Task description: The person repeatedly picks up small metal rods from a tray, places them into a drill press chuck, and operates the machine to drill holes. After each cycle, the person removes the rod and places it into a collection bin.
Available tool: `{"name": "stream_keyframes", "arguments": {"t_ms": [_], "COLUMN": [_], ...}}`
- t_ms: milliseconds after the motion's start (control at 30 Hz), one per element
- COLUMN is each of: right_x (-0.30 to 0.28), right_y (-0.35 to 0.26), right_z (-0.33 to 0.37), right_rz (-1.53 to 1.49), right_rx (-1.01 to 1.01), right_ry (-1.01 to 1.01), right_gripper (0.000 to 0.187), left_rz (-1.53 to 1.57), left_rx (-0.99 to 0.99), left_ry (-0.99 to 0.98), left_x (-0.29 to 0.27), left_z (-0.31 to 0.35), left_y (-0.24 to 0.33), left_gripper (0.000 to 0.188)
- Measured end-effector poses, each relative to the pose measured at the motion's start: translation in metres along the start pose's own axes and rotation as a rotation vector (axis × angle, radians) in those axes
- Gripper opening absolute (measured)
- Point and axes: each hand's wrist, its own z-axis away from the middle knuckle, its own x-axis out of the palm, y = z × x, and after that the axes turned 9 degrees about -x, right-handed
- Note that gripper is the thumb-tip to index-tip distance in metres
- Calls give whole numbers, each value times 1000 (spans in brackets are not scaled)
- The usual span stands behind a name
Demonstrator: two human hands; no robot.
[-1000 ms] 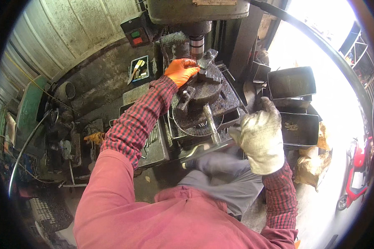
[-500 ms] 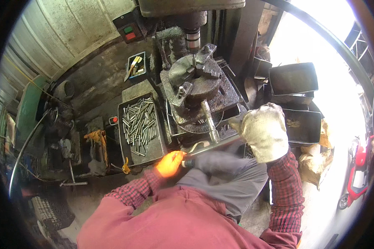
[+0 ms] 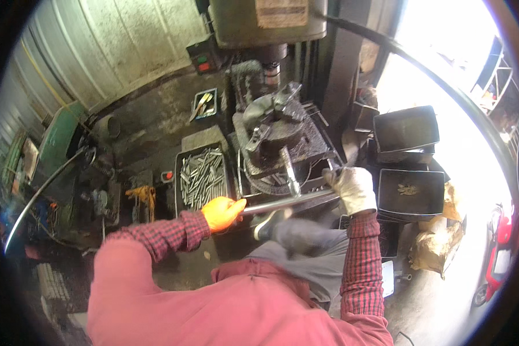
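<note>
A long, shiny metal bar [image 3: 288, 203] spans the gap between my hands, low in front of the machine. My left hand [image 3: 222, 214], in an orange glove, is closed round its left end, beside the near edge of a tray of short metal pins [image 3: 203, 177]. In a dirty whitish glove, my right hand [image 3: 355, 189] grips the bar toward its right end; the fingers are partly hidden. Just beyond the bar is a heavy round clamping fixture [image 3: 274, 124] on the machine table, with a rod-like handle [image 3: 290, 172] sticking out toward me.
A drill press head [image 3: 269, 23] hangs over the fixture. Dark metal bins [image 3: 409, 193] stand at the right, near crumpled brown paper [image 3: 438, 242]. A small blue tray with a brush [image 3: 204, 105] lies at the back left, below a switch box [image 3: 202, 60]. My shoe [image 3: 265, 226] shows under the bar.
My head view has shifted. Both hands have carried the bar away from my lap, closer to the machine. My left hand has moved forward to the pin tray's near edge.
</note>
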Motion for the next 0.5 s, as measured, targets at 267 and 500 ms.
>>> {"name": "stream_keyframes", "arguments": {"t_ms": [267,500], "right_x": [-126,-269], "right_y": [105,115], "right_z": [57,87], "right_rz": [-974,390], "right_rx": [456,124], "right_ry": [712,1118], "right_gripper": [38,34], "left_rz": [848,891], "left_rx": [-1,-129], "left_ry": [291,354], "left_x": [20,82], "left_z": [5,-2], "left_y": [-94,-191], "left_gripper": [69,62]}}
